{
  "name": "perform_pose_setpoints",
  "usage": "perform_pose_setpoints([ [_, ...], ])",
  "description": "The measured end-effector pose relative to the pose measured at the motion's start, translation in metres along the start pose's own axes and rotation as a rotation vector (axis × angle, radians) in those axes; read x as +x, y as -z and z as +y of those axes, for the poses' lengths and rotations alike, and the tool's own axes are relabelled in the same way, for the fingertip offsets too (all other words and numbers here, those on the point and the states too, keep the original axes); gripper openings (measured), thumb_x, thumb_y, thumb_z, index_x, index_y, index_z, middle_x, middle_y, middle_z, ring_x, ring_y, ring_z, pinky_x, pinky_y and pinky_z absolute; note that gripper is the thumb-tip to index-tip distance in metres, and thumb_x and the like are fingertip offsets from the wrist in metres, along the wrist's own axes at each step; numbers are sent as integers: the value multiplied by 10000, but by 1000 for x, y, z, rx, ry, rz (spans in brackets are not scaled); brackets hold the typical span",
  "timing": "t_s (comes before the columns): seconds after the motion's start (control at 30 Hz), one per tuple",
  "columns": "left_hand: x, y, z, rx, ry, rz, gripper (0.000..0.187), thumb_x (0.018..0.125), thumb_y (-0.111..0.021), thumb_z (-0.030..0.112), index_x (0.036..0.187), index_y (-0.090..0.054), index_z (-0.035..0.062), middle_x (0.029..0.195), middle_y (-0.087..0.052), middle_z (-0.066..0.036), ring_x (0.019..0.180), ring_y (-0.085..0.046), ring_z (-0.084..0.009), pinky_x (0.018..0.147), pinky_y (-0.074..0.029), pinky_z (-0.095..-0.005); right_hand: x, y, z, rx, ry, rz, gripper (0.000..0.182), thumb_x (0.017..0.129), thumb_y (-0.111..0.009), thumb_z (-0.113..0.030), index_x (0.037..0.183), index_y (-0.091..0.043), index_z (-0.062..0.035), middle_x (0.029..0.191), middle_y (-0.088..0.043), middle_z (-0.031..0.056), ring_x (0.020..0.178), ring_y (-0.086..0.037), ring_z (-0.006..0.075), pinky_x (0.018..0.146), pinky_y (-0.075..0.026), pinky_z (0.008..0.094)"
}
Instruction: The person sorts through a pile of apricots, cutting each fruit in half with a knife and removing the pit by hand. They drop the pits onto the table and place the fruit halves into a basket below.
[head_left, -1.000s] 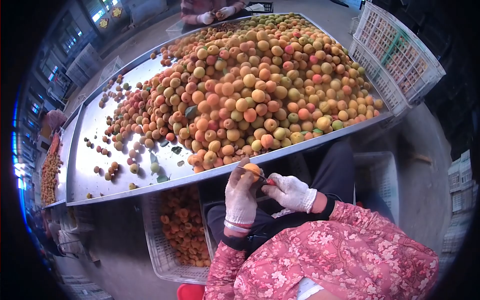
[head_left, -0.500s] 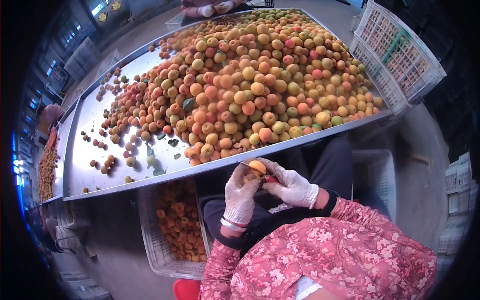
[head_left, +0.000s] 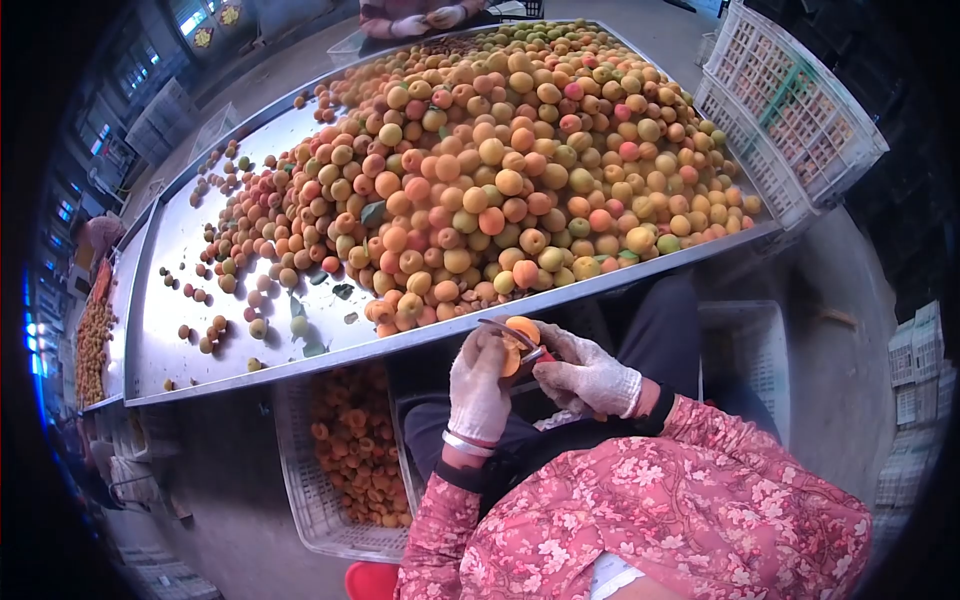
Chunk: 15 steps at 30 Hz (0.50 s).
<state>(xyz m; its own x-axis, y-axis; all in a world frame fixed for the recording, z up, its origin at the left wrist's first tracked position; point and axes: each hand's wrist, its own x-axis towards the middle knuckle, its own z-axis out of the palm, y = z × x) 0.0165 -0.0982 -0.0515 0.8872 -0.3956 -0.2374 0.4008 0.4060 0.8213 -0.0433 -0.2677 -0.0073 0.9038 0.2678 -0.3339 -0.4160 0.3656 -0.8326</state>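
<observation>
My left hand (head_left: 479, 388), in a white glove, is closed on an orange apricot (head_left: 512, 358) that is split open into two parts. My right hand (head_left: 590, 376), also gloved, grips a small knife with a red handle (head_left: 543, 357). Its curved metal blade lies across the opened fruit. Both hands are close together, just below the front rim of the metal table (head_left: 440, 336). A large heap of apricots (head_left: 480, 190) covers much of that table.
A white crate of opened apricots (head_left: 360, 450) stands below the table at the left, another crate (head_left: 745, 350) at the right. Tilted crates (head_left: 790, 110) lean by the table's right side. Another person's gloved hands (head_left: 428, 20) are at the far edge.
The apricot has been opened wider, and its two parts now show with the blade across them. My right hand has shifted slightly.
</observation>
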Motion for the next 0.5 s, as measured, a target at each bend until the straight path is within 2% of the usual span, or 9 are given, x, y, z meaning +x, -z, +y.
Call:
perform_pose_setpoints([
  [0.03,2,-2,1,-195,74,-1,372,1054,-492,235,1311,-515,-33,1183,-610,-131,1080,-641,-247,954,-544,-375,0,1,1,-1,0,1,596,979,-599,-114,1519,-348,-120,868,-534,-21,614,-451,43,475,-369,192],
  [0.07,4,-3,1,-195,74,-2,372,1054,-492,235,1311,-515,-33,1183,-610,-131,1080,-641,-247,954,-544,-375,1,3,5,-16,35,-14,597,981,-597,-116,1521,-342,-112,866,-534,-20,612,-450,42,477,-370,192],
  [0.13,9,-1,-4,-373,180,-8,456,1075,-434,346,1349,-491,-14,1218,-601,-142,1092,-634,-270,970,-539,-423,3,6,11,-32,69,-30,599,983,-595,-119,1523,-336,-104,865,-535,-19,610,-450,42,479,-371,191],
  [0.17,15,3,-9,-393,225,-43,453,1076,-431,313,1415,-453,12,1264,-584,-148,1124,-620,-285,978,-536,-442,4,8,13,-44,81,-13,602,986,-594,-124,1526,-331,-101,867,-537,-18,611,-449,41,484,-372,190],
  [0.2,16,4,-12,-394,220,-40,453,1076,-431,313,1415,-453,12,1264,-584,-148,1124,-620,-285,978,-536,-442,5,9,15,-57,92,2,604,989,-593,-129,1530,-325,-99,869,-538,-17,613,-447,39,489,-372,188],
  [0.27,18,0,-17,-333,128,-47,465,1076,-436,284,1470,-414,40,1315,-558,-151,1161,-601,-281,976,-537,-454,5,15,16,-40,85,-1,606,990,-592,-129,1532,-322,-101,875,-540,-19,613,-445,38,493,-373,187],
  [0.3,20,-1,-19,-358,107,-22,457,1072,-421,204,1512,-377,87,1343,-540,-149,1178,-589,-271,971,-542,-445,5,17,17,-19,78,3,609,992,-592,-128,1535,-319,-103,881,-541,-20,613,-443,37,497,-374,187],
  [0.4,19,2,-22,-328,42,-24,482,1055,-406,135,1534,-348,124,1363,-529,-142,1175,-591,-259,969,-545,-429,7,18,20,-44,107,-7,612,990,-594,-122,1536,-317,-105,861,-544,-34,611,-441,34,498,-373,186],
  [0.5,12,-2,-13,-253,85,8,523,1035,-396,86,1549,-323,152,1360,-529,-134,1165,-594,-253,950,-554,-411,8,6,21,-47,60,28,605,985,-606,-114,1532,-347,-117,861,-537,-46,616,-440,26,514,-372,180],
])
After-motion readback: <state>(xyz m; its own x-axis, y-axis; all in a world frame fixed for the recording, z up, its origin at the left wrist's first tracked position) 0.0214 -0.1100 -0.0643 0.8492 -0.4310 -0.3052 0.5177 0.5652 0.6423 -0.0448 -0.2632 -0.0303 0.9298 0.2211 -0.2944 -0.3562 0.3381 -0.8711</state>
